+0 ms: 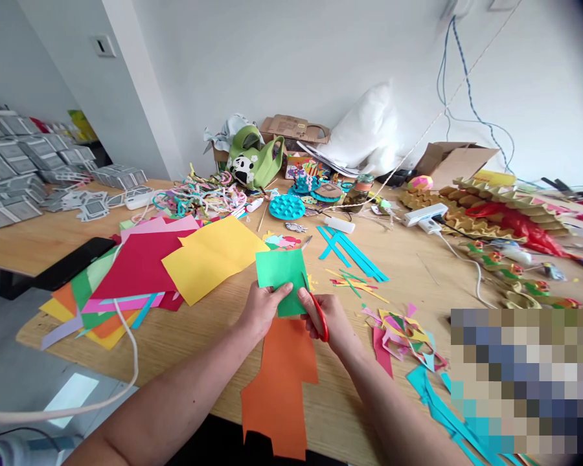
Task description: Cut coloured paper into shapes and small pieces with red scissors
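Presently, handheld green paper (278, 268), red-handled scissors (323, 323)

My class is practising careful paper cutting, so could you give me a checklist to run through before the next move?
1. Left hand holding the rectangular green paper sheet: ok.
2. Right hand grip on the red-handled scissors: ok.
3. Right thumb clear of the cutting edges: cannot tell.
4. Large yellow paper sheet apart from the scissors: ok.
5. Notched orange paper sheet wholly on the wooden table: not ok, lower end overhangs.
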Tool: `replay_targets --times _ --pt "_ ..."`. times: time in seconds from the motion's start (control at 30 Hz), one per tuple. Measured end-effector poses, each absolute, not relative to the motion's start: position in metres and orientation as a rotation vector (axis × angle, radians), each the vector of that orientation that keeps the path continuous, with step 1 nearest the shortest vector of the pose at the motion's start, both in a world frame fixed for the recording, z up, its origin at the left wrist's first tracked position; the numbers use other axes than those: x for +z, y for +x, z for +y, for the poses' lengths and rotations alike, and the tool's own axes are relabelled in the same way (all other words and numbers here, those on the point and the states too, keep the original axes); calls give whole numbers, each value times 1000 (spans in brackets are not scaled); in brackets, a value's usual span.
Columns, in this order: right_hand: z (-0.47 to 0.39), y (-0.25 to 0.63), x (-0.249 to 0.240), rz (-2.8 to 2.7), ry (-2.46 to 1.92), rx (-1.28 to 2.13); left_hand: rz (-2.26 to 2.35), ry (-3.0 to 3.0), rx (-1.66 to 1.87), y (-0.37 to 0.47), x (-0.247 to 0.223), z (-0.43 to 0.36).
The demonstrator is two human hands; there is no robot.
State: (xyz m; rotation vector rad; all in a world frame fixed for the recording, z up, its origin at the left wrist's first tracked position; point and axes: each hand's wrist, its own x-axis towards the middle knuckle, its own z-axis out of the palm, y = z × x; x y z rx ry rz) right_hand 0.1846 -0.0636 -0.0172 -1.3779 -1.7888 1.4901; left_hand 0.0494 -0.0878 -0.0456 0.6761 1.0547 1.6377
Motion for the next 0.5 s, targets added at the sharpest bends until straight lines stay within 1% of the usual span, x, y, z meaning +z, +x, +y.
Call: replay_targets --times 0.5 --pt "-65 183 -20 -1749 -1356 1508 1020 659 1629 50 -48 -87"
